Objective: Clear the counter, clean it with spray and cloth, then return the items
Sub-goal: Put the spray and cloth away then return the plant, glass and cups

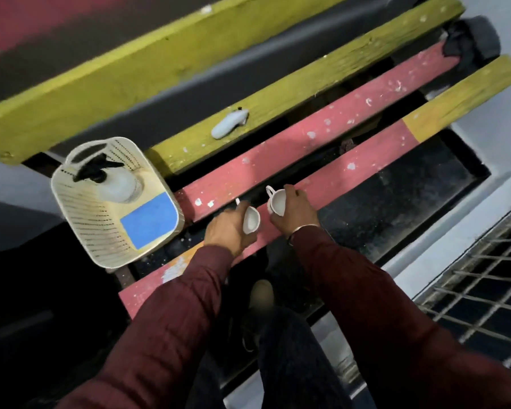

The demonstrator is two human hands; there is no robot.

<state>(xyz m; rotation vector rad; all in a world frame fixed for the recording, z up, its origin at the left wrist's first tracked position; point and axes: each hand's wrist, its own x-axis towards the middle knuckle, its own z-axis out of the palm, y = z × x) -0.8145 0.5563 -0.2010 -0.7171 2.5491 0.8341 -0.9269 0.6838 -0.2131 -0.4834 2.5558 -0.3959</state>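
From the head camera, both hands were over the slatted worktop (pixel 331 134). The left hand (pixel 229 231) was curled round a small white cup (pixel 252 224), and the right hand (pixel 292 209) gripped a second white cup (pixel 278 202) by its body, handle pointing away. These looked light, stiff, glazed and probably slippery, breakable if knocked on the planks; a wrap round the body or a finger through the handle looked safest. Just left sat a cream basket (pixel 80 225) holding a spray bottle (pixel 115 184) and a blue cloth (pixel 149 221). A pale object (pixel 229 126) lay on a yellow slat (pixel 307 84).
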